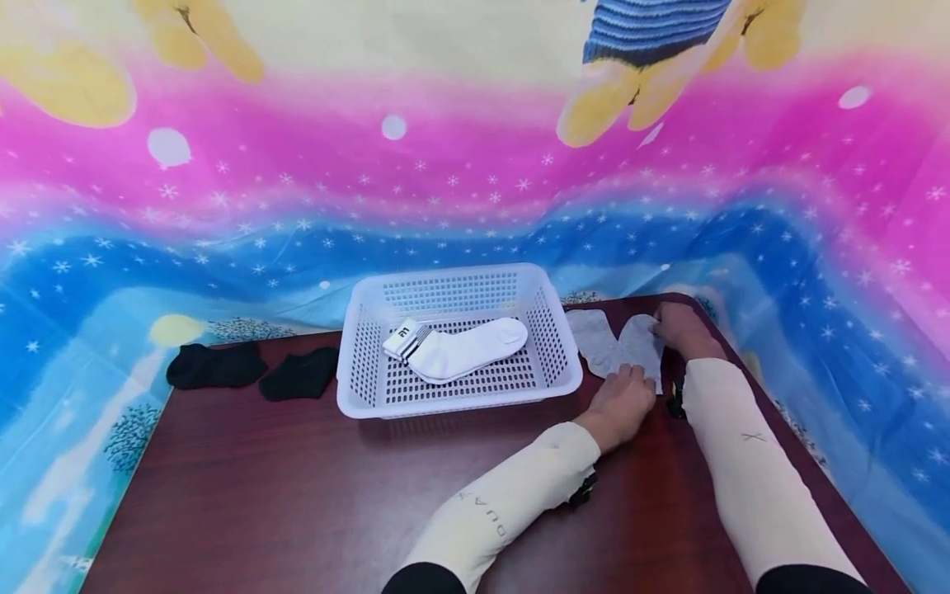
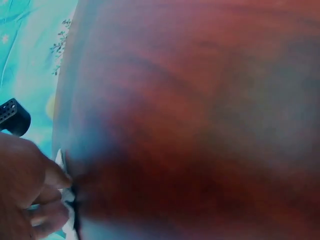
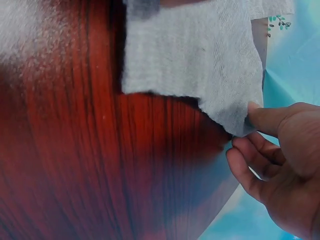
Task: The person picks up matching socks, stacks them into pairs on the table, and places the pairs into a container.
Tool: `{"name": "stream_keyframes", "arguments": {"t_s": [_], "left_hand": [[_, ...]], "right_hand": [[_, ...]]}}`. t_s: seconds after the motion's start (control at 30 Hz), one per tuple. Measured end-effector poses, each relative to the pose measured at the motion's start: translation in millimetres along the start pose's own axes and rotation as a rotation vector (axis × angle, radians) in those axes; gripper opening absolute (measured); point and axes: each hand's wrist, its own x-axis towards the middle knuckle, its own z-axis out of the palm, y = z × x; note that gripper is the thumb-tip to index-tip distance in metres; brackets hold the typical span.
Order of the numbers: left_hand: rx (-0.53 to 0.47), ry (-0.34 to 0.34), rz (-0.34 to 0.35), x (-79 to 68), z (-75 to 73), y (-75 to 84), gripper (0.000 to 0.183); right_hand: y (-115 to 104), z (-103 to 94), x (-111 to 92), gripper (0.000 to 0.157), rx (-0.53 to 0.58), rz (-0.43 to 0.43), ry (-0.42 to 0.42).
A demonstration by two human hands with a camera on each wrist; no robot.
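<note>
Beside the basket's right side lie two light grey socks, a left one [image 1: 591,334] and a right one [image 1: 640,342], touching or overlapping. My right hand [image 1: 684,328] pinches the end of the right grey sock [image 3: 220,65] between thumb and fingertips, as the right wrist view shows. My left hand [image 1: 619,406] holds the near edge of the grey fabric with curled fingers. In the left wrist view that hand [image 2: 30,192] has a pale strip of cloth at its fingertips, and much of the grip is hidden.
A white plastic basket [image 1: 460,404] stands at the back middle, with a white striped-cuff sock [image 1: 463,351] inside. Two black socks [image 1: 215,365] lie left of it on the dark red table [image 1: 297,495]. A patterned cloth [image 1: 445,181] hangs behind and along both sides.
</note>
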Motion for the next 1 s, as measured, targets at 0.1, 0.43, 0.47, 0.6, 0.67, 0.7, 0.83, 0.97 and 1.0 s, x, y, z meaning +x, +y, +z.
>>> {"name": "stream_keyframes", "arguments": {"t_s": [0.1, 0.43, 0.47, 0.6, 0.67, 0.7, 0.83, 0.97, 1.0], "left_hand": [[-0.052, 0.056, -0.192, -4.5, 0.5, 5.4, 0.023], [-0.451, 0.161, -0.799, 9.2, -4.6, 19.1, 0.049], [-0.431, 0.148, -0.806, 9.6, -4.7, 17.7, 0.048], [-0.373, 0.08, -0.746, 8.5, -2.3, 9.6, 0.044], [-0.372, 0.066, -0.702, 8.0, -1.4, 6.2, 0.04], [-0.372, 0.062, -0.685, 7.8, -0.5, 5.0, 0.037], [-0.409, 0.082, -0.669, 7.8, 3.8, 0.2, 0.033], [-0.647, 0.129, -0.701, 4.5, 1.4, -4.4, 0.024], [-0.732, 0.148, -0.715, 3.6, 0.0, -4.9, 0.02]], "right_hand": [[1, -0.2, -1, 0.017, 0.007, 0.023, 0.014], [8, 2.2, 3, 0.025, 0.028, 0.057, 0.027], [8, 1.9, 2, 0.026, 0.042, 0.06, 0.028], [6, 0.9, 1, 0.022, 0.097, 0.065, 0.038], [6, 0.2, -1, 0.016, 0.116, 0.065, 0.04], [6, -0.2, -2, 0.014, 0.122, 0.062, 0.037], [6, -0.7, -3, 0.015, 0.138, 0.066, 0.023], [8, -2.7, -4, 0.015, 0.175, 0.081, 0.0], [8, -3.6, -4, 0.014, 0.191, 0.084, -0.005]]}}
